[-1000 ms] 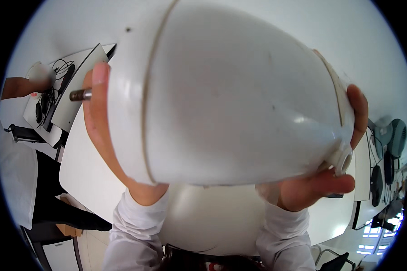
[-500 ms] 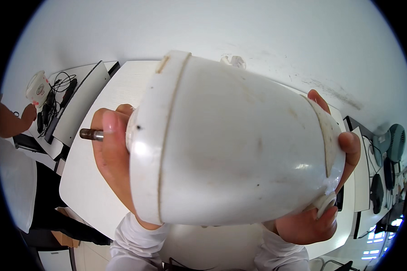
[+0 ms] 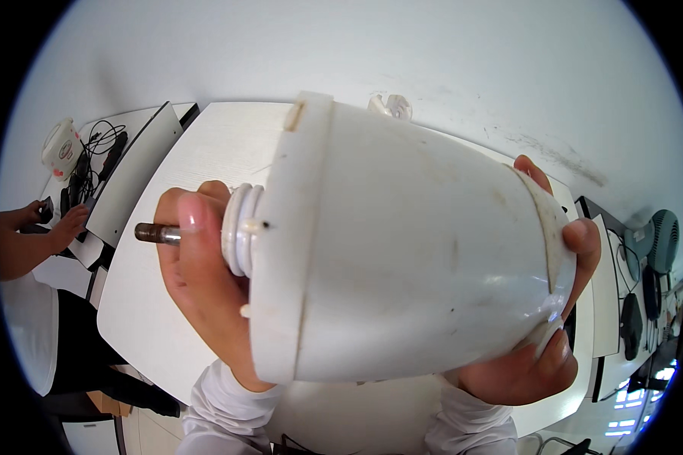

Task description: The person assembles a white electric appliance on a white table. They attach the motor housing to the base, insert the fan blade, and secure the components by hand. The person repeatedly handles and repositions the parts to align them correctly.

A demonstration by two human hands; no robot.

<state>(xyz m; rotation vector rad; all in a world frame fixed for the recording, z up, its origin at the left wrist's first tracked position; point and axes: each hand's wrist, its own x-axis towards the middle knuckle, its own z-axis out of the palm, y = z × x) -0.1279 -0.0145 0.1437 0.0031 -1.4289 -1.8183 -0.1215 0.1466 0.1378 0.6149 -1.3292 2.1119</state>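
Observation:
A white plastic fan motor housing [image 3: 410, 243], scuffed and stained, lies sideways in the air before me and fills the middle of the head view. A ribbed white collar [image 3: 243, 230] stands out at its left end, and a metal shaft [image 3: 158, 233] with a rusty tip pokes out past it. My left hand [image 3: 205, 265] is closed round the shaft beside the collar, thumb on top. My right hand [image 3: 527, 371] grips the narrow right end, fingers curled round it near a beige patch [image 3: 542, 227]. The housing's underside and far side are hidden.
Beneath is a white table [image 3: 159, 318] against the wall. A small white piece [image 3: 391, 106] lies at its far edge. On the left, a co-worker's hands [image 3: 64, 227] are near black cables [image 3: 83, 178] and a white box [image 3: 62, 149]. A green fan [image 3: 662, 239] stands far right.
The housing's wide left end has shifted right, away from my left hand, so the ribbed collar now shows. My right hand keeps its grip. The co-worker's hands have moved, one now holding something dark.

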